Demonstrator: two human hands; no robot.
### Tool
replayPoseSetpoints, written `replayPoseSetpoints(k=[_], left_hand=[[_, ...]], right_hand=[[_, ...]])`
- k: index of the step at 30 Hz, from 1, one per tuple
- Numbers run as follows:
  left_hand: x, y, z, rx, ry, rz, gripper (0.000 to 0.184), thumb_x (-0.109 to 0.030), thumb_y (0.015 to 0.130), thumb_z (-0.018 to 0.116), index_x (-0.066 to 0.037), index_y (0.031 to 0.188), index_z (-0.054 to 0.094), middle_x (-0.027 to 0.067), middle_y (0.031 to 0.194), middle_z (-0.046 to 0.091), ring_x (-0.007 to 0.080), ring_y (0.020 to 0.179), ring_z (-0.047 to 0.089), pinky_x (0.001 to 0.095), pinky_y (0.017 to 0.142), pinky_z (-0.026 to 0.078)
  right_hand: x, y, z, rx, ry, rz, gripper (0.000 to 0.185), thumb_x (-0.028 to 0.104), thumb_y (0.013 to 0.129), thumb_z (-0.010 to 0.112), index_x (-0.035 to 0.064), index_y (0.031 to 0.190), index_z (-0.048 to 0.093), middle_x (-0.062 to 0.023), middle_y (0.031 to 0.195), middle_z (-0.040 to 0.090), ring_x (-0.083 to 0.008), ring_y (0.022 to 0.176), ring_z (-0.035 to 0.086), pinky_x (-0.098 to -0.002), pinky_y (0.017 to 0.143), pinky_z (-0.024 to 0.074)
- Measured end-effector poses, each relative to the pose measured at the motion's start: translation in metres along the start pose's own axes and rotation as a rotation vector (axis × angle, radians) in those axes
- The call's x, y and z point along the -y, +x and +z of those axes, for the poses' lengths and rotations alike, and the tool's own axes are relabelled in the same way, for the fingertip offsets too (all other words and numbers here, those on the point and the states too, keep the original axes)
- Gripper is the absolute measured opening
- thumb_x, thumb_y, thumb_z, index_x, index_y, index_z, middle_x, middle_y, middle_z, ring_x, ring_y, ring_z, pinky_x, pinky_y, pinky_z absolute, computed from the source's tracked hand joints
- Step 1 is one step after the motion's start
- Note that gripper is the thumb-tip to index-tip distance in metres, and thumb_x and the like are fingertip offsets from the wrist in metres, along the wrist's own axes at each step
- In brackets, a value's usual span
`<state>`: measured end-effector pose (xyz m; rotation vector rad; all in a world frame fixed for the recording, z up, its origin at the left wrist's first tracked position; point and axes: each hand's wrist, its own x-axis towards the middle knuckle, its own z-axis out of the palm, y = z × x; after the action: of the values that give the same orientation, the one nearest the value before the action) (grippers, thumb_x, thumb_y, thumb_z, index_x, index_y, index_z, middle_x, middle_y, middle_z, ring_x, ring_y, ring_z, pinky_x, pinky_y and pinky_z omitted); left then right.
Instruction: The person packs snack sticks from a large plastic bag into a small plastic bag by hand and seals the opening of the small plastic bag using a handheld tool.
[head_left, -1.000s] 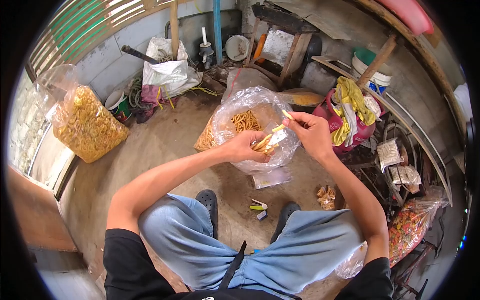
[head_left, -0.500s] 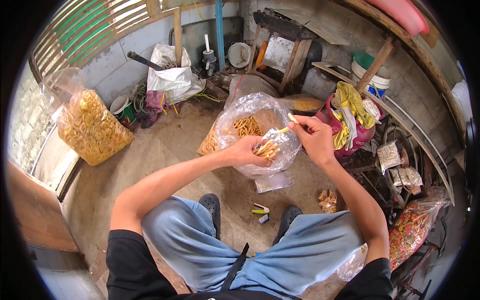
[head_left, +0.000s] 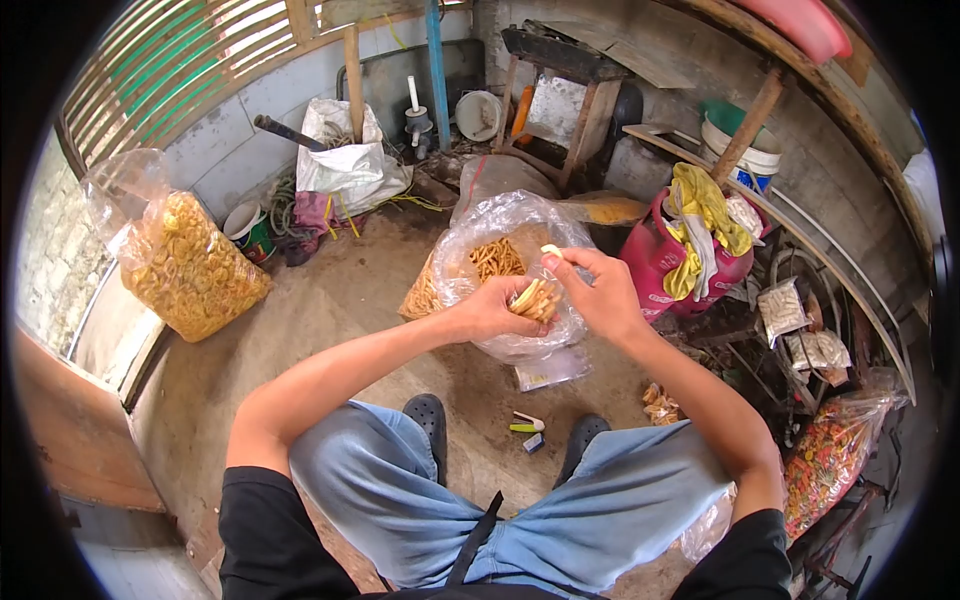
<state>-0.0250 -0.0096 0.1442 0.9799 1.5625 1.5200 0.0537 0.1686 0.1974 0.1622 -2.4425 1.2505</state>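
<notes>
A large clear plastic bag (head_left: 465, 218) stands rolled open in front of me, with brown stick snacks (head_left: 497, 259) inside. Over its near rim, my left hand (head_left: 492, 308) is closed around a small clear bag of pale yellow snack sticks (head_left: 536, 300). Just right of it, my right hand (head_left: 603, 292) pinches one snack stick (head_left: 551, 250) between thumb and fingertips. That stick is partly hidden by the fingers. Flat clear plastic packaging (head_left: 553, 368) lies below the big bag's near side.
On the floor between my shoes are a green-and-white stapler (head_left: 527, 424) and a small blue box (head_left: 534, 442). Packed snacks (head_left: 661, 404) lie to the right. A bulging snack bag (head_left: 195, 265) stands left, and a pink gas cylinder (head_left: 655, 255) with cloths stands right.
My right hand has moved left and slightly down, bringing its pinched stick closer to the small bag. My left hand stays nearly in place.
</notes>
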Motion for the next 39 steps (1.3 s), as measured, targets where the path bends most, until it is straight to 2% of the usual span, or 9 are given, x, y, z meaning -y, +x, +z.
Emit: replayPoseSetpoints(k=[4,6,10,12,16,18,22,31,39], left_hand=[[-0.001,-0.001,-0.001,-0.011,-0.003,-0.027,0.032,-0.005,0.080,0.076,-0.004,0.110,0.064,0.0024,0.104,0.069,0.0098,0.098,0.063,0.0272,0.092,0.048],[-0.004,-0.001,0.001,-0.018,0.042,-0.035,0.032,-0.005,0.080,0.076,-0.004,0.110,0.064,0.0028,0.104,0.069,0.0099,0.098,0.063,0.0273,0.092,0.048],[-0.003,0.000,0.001,-0.010,0.002,-0.020,0.032,-0.006,0.081,0.076,-0.004,0.110,0.063,0.0039,0.105,0.069,0.0099,0.099,0.063,0.0272,0.092,0.048],[-0.004,-0.001,0.001,-0.012,-0.012,-0.035,0.032,-0.006,0.081,0.075,-0.004,0.111,0.063,0.0039,0.106,0.069,0.0100,0.099,0.064,0.0271,0.092,0.049],[-0.008,-0.002,0.002,-0.032,0.001,-0.125,0.032,-0.008,0.084,0.074,-0.004,0.112,0.062,0.0038,0.107,0.069,0.0100,0.098,0.064,0.0263,0.090,0.049],[-0.006,-0.001,0.001,-0.030,-0.023,-0.134,0.031,-0.009,0.084,0.073,-0.004,0.113,0.062,0.0037,0.107,0.069,0.0095,0.098,0.064,0.0258,0.089,0.049],[-0.001,0.001,0.000,-0.007,-0.018,-0.108,0.032,-0.010,0.085,0.073,-0.004,0.114,0.062,0.0028,0.106,0.069,0.0080,0.097,0.063,0.0247,0.087,0.049],[0.005,0.001,0.004,0.005,0.077,-0.034,0.029,-0.008,0.083,0.074,-0.006,0.110,0.063,0.0006,0.103,0.069,0.0074,0.095,0.062,0.0256,0.086,0.049],[-0.002,0.003,0.008,0.027,0.179,-0.066,0.029,-0.008,0.081,0.074,-0.006,0.109,0.066,-0.0003,0.100,0.069,0.0065,0.094,0.062,0.0253,0.088,0.049]], right_hand=[[-0.008,0.002,-0.003,0.036,-0.056,-0.108,0.027,0.024,0.095,0.062,0.0004,0.107,0.068,-0.0122,0.101,0.068,-0.0166,0.096,0.063,-0.0297,0.084,0.0477],[-0.011,0.001,0.000,0.170,-0.058,-0.223,0.027,0.023,0.096,0.059,0.0020,0.112,0.067,-0.0118,0.104,0.066,-0.0185,0.096,0.062,-0.0292,0.085,0.0467],[-0.005,0.004,-0.008,0.110,0.044,-0.123,0.028,0.020,0.096,0.058,0.0019,0.116,0.065,-0.0118,0.104,0.065,-0.0206,0.092,0.061,-0.0289,0.083,0.0466],[0.001,0.009,-0.018,-0.015,-0.120,-0.206,0.027,0.016,0.094,0.061,0.0022,0.118,0.064,-0.0116,0.100,0.065,-0.0217,0.088,0.060,-0.0297,0.080,0.0467],[0.002,0.010,-0.029,-0.008,-0.222,-0.189,0.028,0.011,0.092,0.063,0.0039,0.120,0.064,-0.0118,0.096,0.063,-0.0227,0.085,0.060,-0.0307,0.078,0.0465],[0.002,0.009,-0.031,0.038,-0.212,-0.158,0.029,0.006,0.087,0.065,0.0043,0.117,0.065,-0.0139,0.093,0.064,-0.0321,0.088,0.060,-0.0379,0.081,0.0471],[-0.012,0.006,-0.031,0.046,-0.314,-0.295,0.032,0.007,0.086,0.065,0.0063,0.118,0.065,-0.0124,0.091,0.064,-0.0302,0.087,0.060,-0.0379,0.082,0.0457],[-0.004,0.003,-0.031,0.144,-0.385,-0.331,0.015,0.015,0.081,0.071,0.0082,0.095,0.069,-0.0085,0.093,0.064,-0.0281,0.094,0.059,-0.0396,0.083,0.0431],[-0.020,0.000,-0.005,0.242,-0.128,-0.070,0.017,0.022,0.078,0.076,0.0078,0.087,0.074,-0.0086,0.101,0.061,-0.0262,0.099,0.058,-0.0365,0.090,0.0442]])
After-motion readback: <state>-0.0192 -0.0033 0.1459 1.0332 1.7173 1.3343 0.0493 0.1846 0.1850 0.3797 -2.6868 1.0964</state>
